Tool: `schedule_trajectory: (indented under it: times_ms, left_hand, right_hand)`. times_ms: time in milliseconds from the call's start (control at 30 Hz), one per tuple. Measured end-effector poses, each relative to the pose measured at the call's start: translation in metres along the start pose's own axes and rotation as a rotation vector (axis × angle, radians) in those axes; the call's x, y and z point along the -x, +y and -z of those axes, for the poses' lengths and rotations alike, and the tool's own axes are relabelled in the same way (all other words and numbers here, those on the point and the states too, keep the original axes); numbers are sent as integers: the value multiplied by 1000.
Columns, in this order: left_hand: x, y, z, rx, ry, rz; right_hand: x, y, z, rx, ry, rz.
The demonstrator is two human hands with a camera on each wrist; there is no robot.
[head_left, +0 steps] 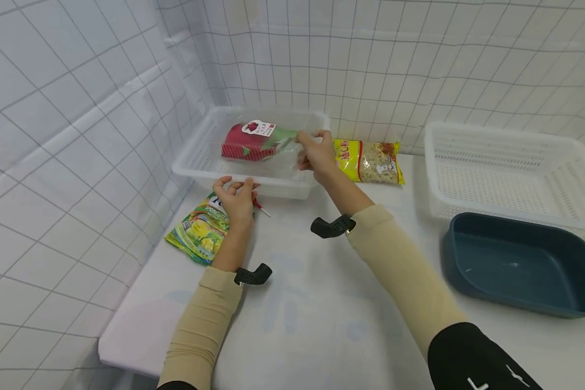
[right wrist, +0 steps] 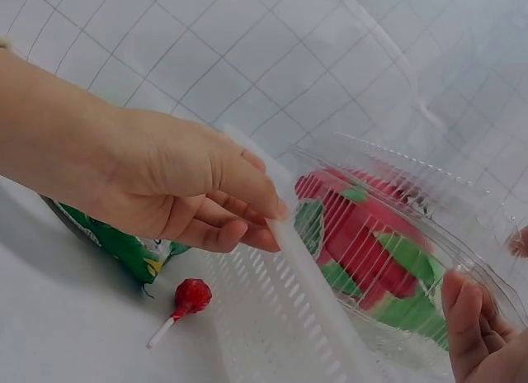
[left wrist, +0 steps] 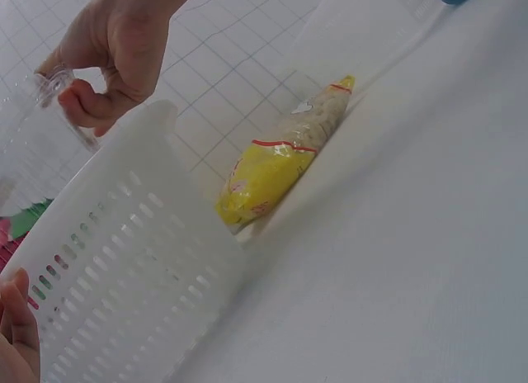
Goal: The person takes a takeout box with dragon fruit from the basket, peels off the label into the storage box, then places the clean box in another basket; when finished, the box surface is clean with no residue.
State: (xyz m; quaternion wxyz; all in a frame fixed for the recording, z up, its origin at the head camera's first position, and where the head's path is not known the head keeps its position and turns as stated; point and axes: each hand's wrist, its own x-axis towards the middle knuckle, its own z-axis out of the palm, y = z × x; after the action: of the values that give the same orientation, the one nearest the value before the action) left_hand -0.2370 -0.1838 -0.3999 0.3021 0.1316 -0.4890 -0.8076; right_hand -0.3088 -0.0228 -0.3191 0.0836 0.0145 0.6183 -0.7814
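A clear plastic box [head_left: 285, 158] with red and green printing and a white label lies tilted in the left white basket [head_left: 246, 181]. My right hand [head_left: 319, 157] pinches the box's right end between thumb and fingers, as the left wrist view also shows. My left hand [head_left: 236, 205] grips the basket's near rim, thumb and fingertips on either side in the right wrist view. Below that hand lie a green and yellow bag [head_left: 200, 230] and a red lollipop [right wrist: 192, 295] with a white stick. What the box contains is hard to tell.
Right of the basket, a yellow bag with a see-through part [head_left: 370, 161] leans near the back wall. Farther right stand another white basket [head_left: 434, 173] and a dark blue basin [head_left: 517, 265]. Grid-patterned sheets [head_left: 92, 135] border the white table [head_left: 312, 325] at left and back.
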Motion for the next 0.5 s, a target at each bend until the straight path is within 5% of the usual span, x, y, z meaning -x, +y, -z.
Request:
schedule_trajectory:
  times_ms: [500]
  left_hand:
    - [0,0,1,-34,-21,1]
  right_hand:
    - [16,-22,28,-92,-60,10]
